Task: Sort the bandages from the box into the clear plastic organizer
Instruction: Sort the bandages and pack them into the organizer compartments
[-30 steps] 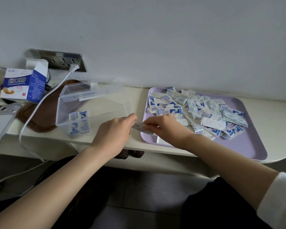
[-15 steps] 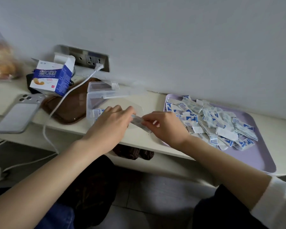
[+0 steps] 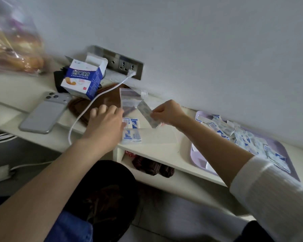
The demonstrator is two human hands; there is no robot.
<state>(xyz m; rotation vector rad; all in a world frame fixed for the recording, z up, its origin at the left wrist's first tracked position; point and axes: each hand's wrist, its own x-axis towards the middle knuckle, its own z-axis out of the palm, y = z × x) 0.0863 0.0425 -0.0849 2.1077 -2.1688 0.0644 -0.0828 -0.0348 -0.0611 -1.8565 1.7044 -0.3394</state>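
Pinching single bandage [image 3: 148, 115] between fingertips of right hand [image 3: 168, 112], over open clear plastic organizer [image 3: 157, 136]. Resting left hand [image 3: 105, 120] against organizer's left side, grip impossible to tell. Lying heaped on purple tray [image 3: 287, 155]: remaining bandages [image 3: 241, 135].

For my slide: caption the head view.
Right hand holds a bandage over the clear organizer, left hand beside it.

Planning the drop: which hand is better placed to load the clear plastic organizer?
Right: the right hand pinches a white wrapped bandage over the clear plastic organizer; the left hand holds none.
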